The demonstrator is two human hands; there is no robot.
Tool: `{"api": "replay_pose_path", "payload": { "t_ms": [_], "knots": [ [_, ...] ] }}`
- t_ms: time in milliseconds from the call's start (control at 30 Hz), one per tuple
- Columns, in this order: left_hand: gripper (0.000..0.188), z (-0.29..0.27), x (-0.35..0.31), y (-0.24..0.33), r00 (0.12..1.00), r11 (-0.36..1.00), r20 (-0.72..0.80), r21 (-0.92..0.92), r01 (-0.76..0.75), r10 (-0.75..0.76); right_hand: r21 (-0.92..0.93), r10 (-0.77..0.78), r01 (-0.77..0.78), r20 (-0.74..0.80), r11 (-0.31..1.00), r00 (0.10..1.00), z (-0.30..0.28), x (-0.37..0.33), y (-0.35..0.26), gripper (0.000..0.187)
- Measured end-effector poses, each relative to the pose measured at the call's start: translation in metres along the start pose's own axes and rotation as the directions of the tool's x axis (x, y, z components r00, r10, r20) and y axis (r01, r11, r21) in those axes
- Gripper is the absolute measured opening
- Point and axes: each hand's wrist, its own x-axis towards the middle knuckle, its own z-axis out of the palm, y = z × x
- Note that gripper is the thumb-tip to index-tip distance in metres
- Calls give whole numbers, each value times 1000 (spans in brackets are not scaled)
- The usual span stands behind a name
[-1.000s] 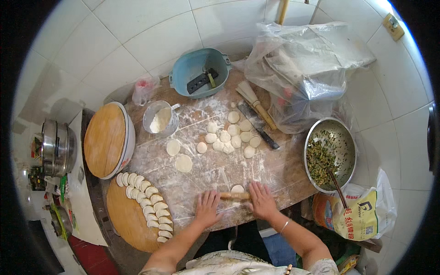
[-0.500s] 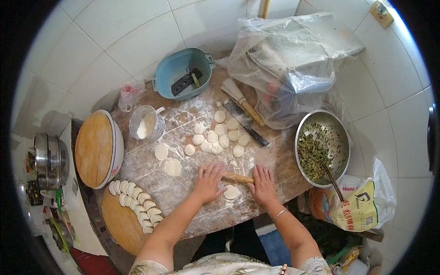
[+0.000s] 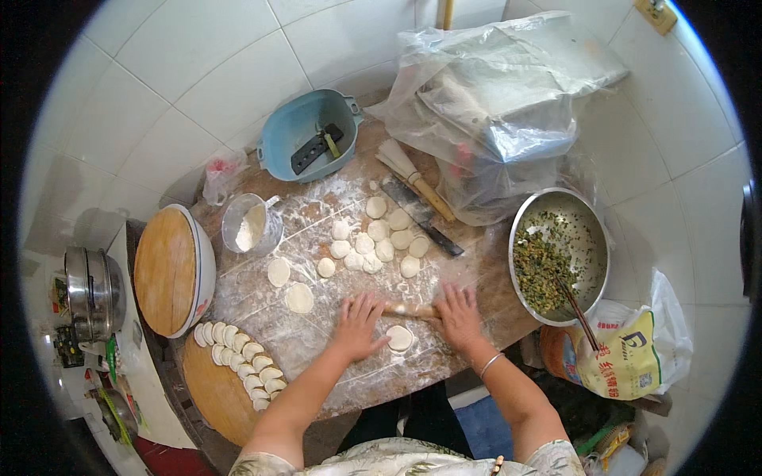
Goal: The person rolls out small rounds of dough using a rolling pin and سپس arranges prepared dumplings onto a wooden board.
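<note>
The 2 hands are apart, palms down with fingers stretched forward, each laid over an end of a wooden rolling pin (image 3: 411,310): the left hand (image 3: 357,327) on its left end, the right hand (image 3: 462,319) on its right. A dough round (image 3: 399,338) lies on the floured counter (image 3: 468,361) between the hands, just nearer the body than the pin. 2 flattened wrappers (image 3: 299,298) lie beyond and left of the left hand; a cluster of dough pieces (image 3: 371,262) and a dark knife (image 3: 423,219) lie beyond both. The left forearm partly hides a board of dumplings (image 3: 237,354) to its left. Right of the right hand stand a steel bowl (image 3: 595,278) of chopped filling and a white-and-yellow bag (image 3: 633,357) bearing printed characters.
</note>
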Motion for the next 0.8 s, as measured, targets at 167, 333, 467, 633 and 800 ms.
{"api": "replay_pose_path", "payload": {
  "t_ms": [167, 333, 467, 633, 800],
  "knots": [
    [88, 17, -57, -2, 998, 998, 61, 54, -14, 10, -128, -139, 131, -57, 983, 989, 40, -69, -17, 42],
    [85, 5, -12, -6, 994, 998, -93, 40, 58, -54, 41, 157, -152, -181, 988, 971, 18, -30, -43, 62],
    [88, 16, -33, -7, 997, 993, -28, 92, 70, -68, 54, 128, -126, -28, 991, 991, 8, -20, -52, 73],
    [88, 15, -58, -6, 998, 998, 49, 43, 39, -41, 76, 130, -120, -142, 990, 981, 46, -49, -51, 79],
    [83, -3, -25, -17, 994, 992, -13, 52, 114, -113, 41, 215, -211, -187, 977, 958, 16, 2, -50, 81]
  ]
}}
